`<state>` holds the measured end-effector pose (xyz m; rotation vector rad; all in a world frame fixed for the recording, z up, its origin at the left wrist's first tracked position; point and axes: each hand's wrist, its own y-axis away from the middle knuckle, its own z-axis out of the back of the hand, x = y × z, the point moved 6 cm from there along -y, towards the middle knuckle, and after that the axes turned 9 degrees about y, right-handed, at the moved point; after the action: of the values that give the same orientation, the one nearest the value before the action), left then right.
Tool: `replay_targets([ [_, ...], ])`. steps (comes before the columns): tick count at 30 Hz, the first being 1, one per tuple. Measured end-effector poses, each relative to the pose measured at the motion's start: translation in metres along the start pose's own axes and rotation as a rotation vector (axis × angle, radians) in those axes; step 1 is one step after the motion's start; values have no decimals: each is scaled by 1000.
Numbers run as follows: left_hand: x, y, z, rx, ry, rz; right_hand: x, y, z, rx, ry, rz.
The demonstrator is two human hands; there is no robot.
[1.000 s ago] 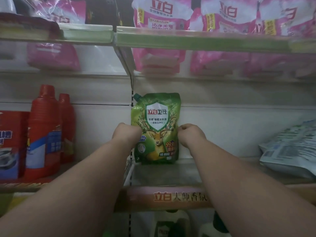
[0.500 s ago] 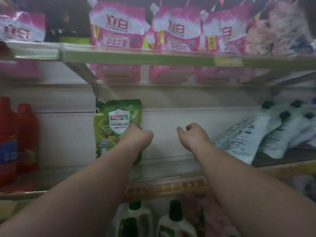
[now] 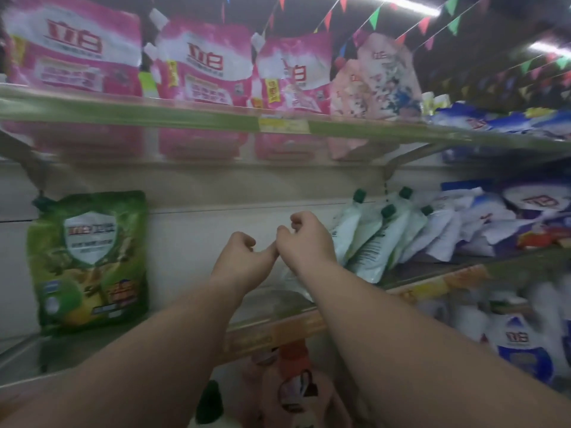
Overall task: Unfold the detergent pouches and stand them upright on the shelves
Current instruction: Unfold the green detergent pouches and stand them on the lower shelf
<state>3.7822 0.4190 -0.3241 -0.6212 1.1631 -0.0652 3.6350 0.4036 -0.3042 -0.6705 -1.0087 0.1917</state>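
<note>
A green detergent pouch (image 3: 89, 261) stands upright against the back wall at the left of the middle shelf (image 3: 275, 333). To the right, several pale green pouches with dark green caps (image 3: 374, 239) lean in a row on the same shelf. My left hand (image 3: 244, 261) hovers mid-shelf, fingers curled, holding nothing. My right hand (image 3: 306, 239) is beside it with curled fingers, right in front of the leftmost leaning pouch. Whether it touches that pouch I cannot tell. The left thumb meets the right hand.
Pink pouches (image 3: 197, 63) stand along the upper shelf (image 3: 185, 118). Blue and white bags (image 3: 494, 217) are piled at the right of the middle shelf. Bottles (image 3: 210, 403) and blue-labelled jugs (image 3: 519, 344) sit on the level below.
Both hands let go of the green pouch, which stays upright, and moved right toward the leaning pale green pouches. My view swung right and up.
</note>
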Motion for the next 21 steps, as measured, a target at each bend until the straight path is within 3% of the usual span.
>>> replay_targets([
  [10,-22,7,-76,122,70,-102,-31,-6,57,-204,-33,107],
  [16,-30,22,-108,198,-152,-166,-66,-10,82,-366,173,62],
  [21,-30,25,-115,192,-317,-190,-90,-8,70,-337,25,8],
])
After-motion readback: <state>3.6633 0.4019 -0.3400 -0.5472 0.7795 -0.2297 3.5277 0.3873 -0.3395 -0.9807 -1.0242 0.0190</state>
